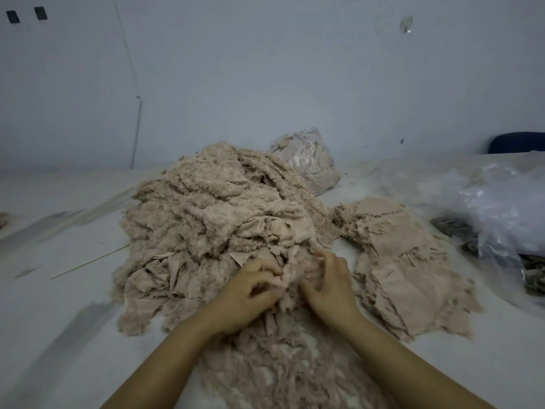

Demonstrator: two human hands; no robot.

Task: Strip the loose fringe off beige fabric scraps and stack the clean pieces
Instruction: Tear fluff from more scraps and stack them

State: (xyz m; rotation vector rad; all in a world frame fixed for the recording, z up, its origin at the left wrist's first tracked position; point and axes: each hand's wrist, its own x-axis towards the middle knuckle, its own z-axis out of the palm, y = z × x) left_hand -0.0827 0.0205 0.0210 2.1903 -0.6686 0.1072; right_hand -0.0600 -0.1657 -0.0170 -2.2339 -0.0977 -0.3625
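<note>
Nearest me, a drift of loose beige fringe (pixel 283 370) lies on the white table (pixel 59 335) between my forearms, cut off by the bottom edge. Just beyond it, my left hand (pixel 247 293) and right hand (pixel 330 286) sit close together, fingers curled into a beige fabric scrap (pixel 290 273) at the foot of the big heap of scraps (pixel 206 208); both grip it, though blur hides exactly where the fingertips pinch and which way the scrap runs. To my right lies the flat stack of clean pieces (pixel 398 261), its long axis running away from me. Farther right, crumpled clear plastic (pixel 501 208) half covers something dark. Behind the heap stands a clear bag of fringe (pixel 306 157). No writing is readable anywhere.
</note>
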